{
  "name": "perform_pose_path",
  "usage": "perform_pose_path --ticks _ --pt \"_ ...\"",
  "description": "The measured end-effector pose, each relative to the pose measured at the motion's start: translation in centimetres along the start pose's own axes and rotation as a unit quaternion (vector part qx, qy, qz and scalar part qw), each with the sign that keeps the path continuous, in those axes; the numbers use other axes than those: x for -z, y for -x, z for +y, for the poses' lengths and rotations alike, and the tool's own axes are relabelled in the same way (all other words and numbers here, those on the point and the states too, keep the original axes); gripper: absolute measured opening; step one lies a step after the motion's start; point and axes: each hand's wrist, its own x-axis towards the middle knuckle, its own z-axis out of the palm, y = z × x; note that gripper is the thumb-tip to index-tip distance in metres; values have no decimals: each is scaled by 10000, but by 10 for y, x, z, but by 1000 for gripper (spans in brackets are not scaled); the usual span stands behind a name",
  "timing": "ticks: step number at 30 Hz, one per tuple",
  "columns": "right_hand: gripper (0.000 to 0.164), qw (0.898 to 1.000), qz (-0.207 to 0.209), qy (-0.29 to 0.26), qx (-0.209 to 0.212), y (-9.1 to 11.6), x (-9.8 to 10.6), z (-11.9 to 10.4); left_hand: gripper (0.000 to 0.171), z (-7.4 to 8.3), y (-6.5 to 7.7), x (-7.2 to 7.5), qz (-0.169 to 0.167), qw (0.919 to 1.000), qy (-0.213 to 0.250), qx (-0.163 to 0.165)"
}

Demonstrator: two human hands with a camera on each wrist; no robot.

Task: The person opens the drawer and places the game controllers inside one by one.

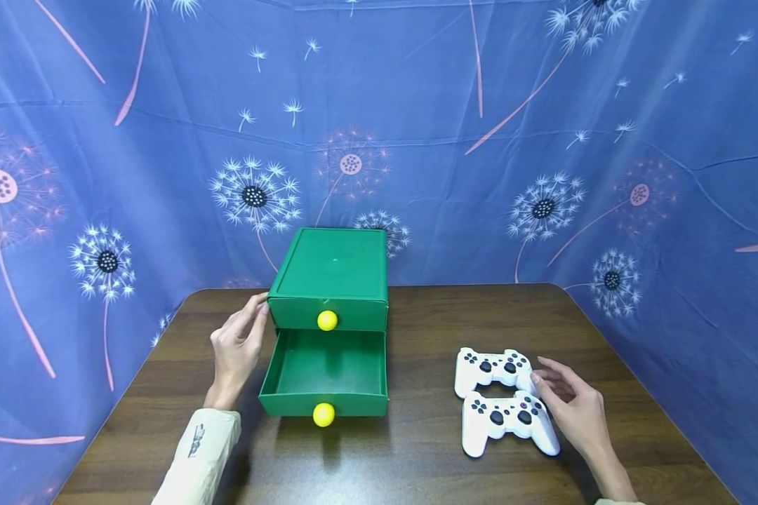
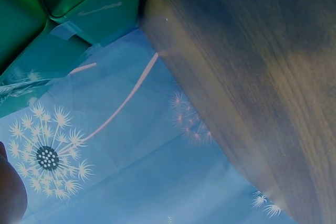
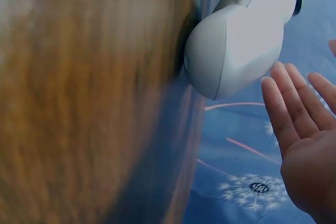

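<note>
A green two-drawer box [image 1: 332, 263] stands on the table, its lower drawer [image 1: 328, 405] pulled out and bare inside, its upper drawer [image 1: 358, 315] closed. Each drawer has a yellow round knob. My left hand [image 1: 235, 354] rests its fingertips against the box's upper left front corner. On the right lie two white game controllers, the rear one [image 1: 467, 377] just behind the front one [image 1: 476, 431]. Beside their right ends is my right hand [image 1: 577, 414], fingers extended and loosely spread. In the right wrist view those fingers are close to a white controller handle [image 3: 236, 51].
The brown wooden table [image 1: 417, 463] carries the box and controllers, with bare wood between them. A blue cloth [image 1: 429, 189] with a dandelion print hangs behind the table and along its sides.
</note>
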Motion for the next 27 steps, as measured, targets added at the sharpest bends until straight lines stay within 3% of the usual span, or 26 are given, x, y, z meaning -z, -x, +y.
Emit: perform_pose_path --ticks 16,27 --pt "42 9936 -724 480 -721 -7 0 9 38 1 0 -1 22 10000 54 -25" --pt "51 9800 -1334 858 -1199 -13 -1 17 36 1 0 -2 66 10000 38 -31"
